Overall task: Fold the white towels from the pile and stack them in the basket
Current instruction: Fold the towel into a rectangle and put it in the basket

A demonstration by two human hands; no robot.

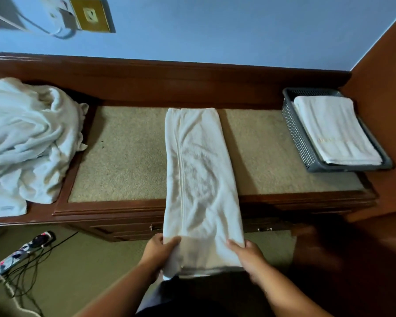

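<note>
Now my left grip (pixel 161 250) and right grip (pixel 247 256) both pinch the folded towel (pixel 199 168) at six o'clock (basket (pixel 299 143) at two o'clock, pile (pixel 28 143) at ten).

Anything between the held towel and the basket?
Nothing visible. Left hand and right hand grip the towel at its near end; only bare tabletop lies between it and the basket, which is open-topped and holds a folded towel.

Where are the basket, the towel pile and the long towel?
basket (pixel 297 138), head view, perforated left wall.
towel pile (pixel 28 138), head view, crumpled middle.
long towel (pixel 199 168), head view, flat middle.
</note>
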